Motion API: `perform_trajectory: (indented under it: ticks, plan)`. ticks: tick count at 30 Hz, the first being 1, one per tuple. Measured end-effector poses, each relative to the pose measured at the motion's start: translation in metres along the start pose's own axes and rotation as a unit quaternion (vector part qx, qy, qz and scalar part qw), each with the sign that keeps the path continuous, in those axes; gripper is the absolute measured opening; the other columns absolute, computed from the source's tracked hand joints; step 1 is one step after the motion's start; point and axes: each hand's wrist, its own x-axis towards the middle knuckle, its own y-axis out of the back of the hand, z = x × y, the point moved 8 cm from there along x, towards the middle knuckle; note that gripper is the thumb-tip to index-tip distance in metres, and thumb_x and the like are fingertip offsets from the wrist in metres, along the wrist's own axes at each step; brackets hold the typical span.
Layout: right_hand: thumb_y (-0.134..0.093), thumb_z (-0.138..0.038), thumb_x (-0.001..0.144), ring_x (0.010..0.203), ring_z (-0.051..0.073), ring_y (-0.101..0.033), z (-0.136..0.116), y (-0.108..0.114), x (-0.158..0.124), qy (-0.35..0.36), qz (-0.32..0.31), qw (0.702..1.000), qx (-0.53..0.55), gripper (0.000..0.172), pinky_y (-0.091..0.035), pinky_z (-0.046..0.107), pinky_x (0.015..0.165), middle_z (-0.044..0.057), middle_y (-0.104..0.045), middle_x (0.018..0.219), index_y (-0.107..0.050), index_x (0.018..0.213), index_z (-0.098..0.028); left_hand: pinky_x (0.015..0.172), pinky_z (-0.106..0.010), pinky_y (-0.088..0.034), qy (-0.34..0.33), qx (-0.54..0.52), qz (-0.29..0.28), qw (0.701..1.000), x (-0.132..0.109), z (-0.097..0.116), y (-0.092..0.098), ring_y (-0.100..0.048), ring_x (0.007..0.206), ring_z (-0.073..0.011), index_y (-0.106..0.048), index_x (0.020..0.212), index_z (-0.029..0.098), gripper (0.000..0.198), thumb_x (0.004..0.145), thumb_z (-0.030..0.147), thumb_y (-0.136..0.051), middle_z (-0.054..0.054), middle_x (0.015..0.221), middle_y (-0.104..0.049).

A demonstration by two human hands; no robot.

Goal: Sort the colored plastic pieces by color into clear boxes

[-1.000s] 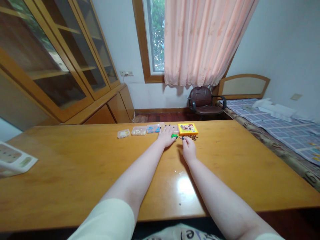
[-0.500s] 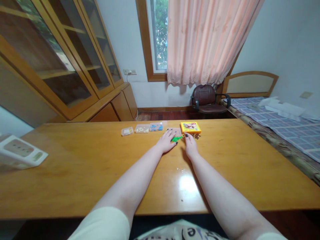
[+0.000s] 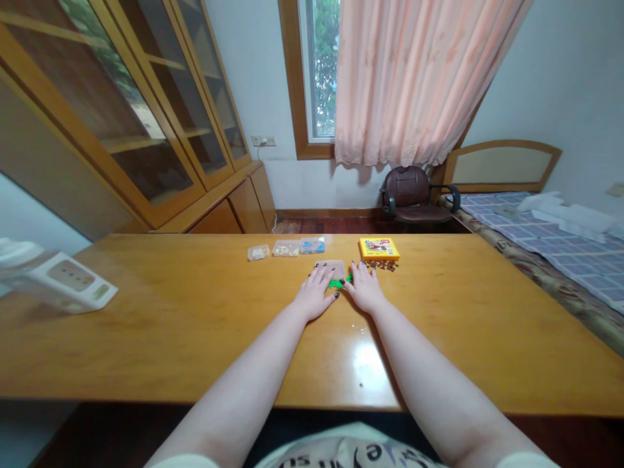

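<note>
My left hand (image 3: 312, 296) lies open on the table with its fingers spread, against the left side of a clear plastic box (image 3: 333, 268). My right hand (image 3: 366, 290) is open too, palm down, its thumb and fingers beside a small heap of bright green pieces (image 3: 336, 284). The green pieces lie between the two hands, partly hidden by the right fingers. Just past my right fingertips are scattered small brown pieces (image 3: 389, 266), in front of a yellow box (image 3: 379, 249) with a printed picture.
Further left stand clear boxes: one with blue pieces (image 3: 312, 246), one with cream pieces (image 3: 286, 248) and a smaller box (image 3: 258, 253). A white appliance (image 3: 73, 283) is at the table's left. Beyond the table are a chair (image 3: 409, 195) and a bed (image 3: 560, 227).
My right hand has moved left from beside the brown pieces to the green heap, and its fingers have spread. My left hand has shifted left and nearer. The green heap has changed shape.
</note>
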Motion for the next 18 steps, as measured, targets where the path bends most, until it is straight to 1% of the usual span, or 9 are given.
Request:
perform_trajectory:
  ticks: [3,5,7,10,12,16,18]
  plan:
    - [-0.046,-0.047,0.088,0.138,0.036,-0.025,-0.004,0.002,0.0,-0.007,-0.004,0.999,-0.04,0.066,-0.014,0.057,0.11,0.027,-0.032,0.145,-0.039,0.139,-0.004,0.114,-0.047,-0.02,-0.009,-0.009,0.014,1.0,-0.002,-0.002,0.004,-0.015,0.142,-0.0254,-0.03,0.144,0.025,0.059,0.09,0.047,-0.041,-0.007,0.153,-0.025]
    - [-0.043,-0.047,0.09,0.138,0.035,-0.026,-0.008,0.004,-0.002,0.004,-0.013,0.999,-0.044,0.065,-0.014,0.056,0.111,0.025,-0.034,0.145,-0.04,0.139,-0.005,0.115,-0.048,-0.02,-0.009,-0.01,0.021,1.0,-0.002,-0.003,0.006,-0.017,0.142,-0.0249,-0.032,0.143,0.026,0.055,0.092,0.045,-0.038,-0.007,0.152,-0.027]
    - [-0.04,-0.047,0.091,0.138,0.032,-0.027,-0.014,0.004,-0.006,0.02,-0.036,0.998,-0.046,0.063,-0.014,0.054,0.112,0.021,-0.034,0.146,-0.039,0.139,-0.007,0.115,-0.051,-0.018,0.001,-0.001,0.023,1.0,-0.001,-0.004,0.006,-0.018,0.142,-0.0254,-0.032,0.143,0.028,0.054,0.092,0.044,-0.038,-0.006,0.152,-0.027]
    - [-0.038,-0.048,0.092,0.139,0.029,-0.026,-0.022,0.004,-0.016,0.031,-0.078,0.995,-0.053,0.065,-0.013,0.053,0.113,0.02,-0.031,0.148,-0.037,0.141,-0.006,0.114,-0.055,-0.012,0.036,0.026,0.02,0.999,0.0,-0.007,0.005,-0.014,0.142,-0.0296,-0.03,0.144,0.031,0.056,0.09,0.043,-0.042,-0.002,0.153,-0.025]
    - [-0.039,-0.051,0.091,0.139,0.029,-0.025,-0.029,0.003,-0.024,0.039,-0.102,0.993,-0.053,0.068,-0.015,0.052,0.113,0.02,-0.029,0.149,-0.035,0.142,-0.006,0.114,-0.056,-0.011,0.056,0.036,0.016,0.998,0.0,-0.01,0.004,-0.011,0.142,-0.0322,-0.028,0.145,0.031,0.058,0.09,0.043,-0.043,-0.001,0.154,-0.021]
    - [-0.042,-0.052,0.09,0.139,0.029,-0.025,-0.045,0.003,-0.037,0.065,-0.129,0.988,-0.046,0.069,-0.016,0.052,0.113,0.019,-0.029,0.149,-0.035,0.142,-0.009,0.115,-0.054,-0.011,0.055,0.032,0.01,0.998,0.002,-0.011,0.002,-0.011,0.142,-0.0306,-0.024,0.146,0.029,0.06,0.09,0.044,-0.04,-0.003,0.155,-0.018]
    - [-0.043,-0.051,0.09,0.139,0.029,-0.026,-0.054,0.002,-0.042,0.092,-0.144,0.985,-0.034,0.068,-0.017,0.052,0.113,0.019,-0.03,0.149,-0.035,0.143,-0.009,0.115,-0.053,-0.012,0.05,0.026,0.008,0.998,0.002,-0.01,0.002,-0.01,0.143,-0.0298,-0.025,0.146,0.029,0.059,0.091,0.044,-0.039,-0.003,0.155,-0.018]
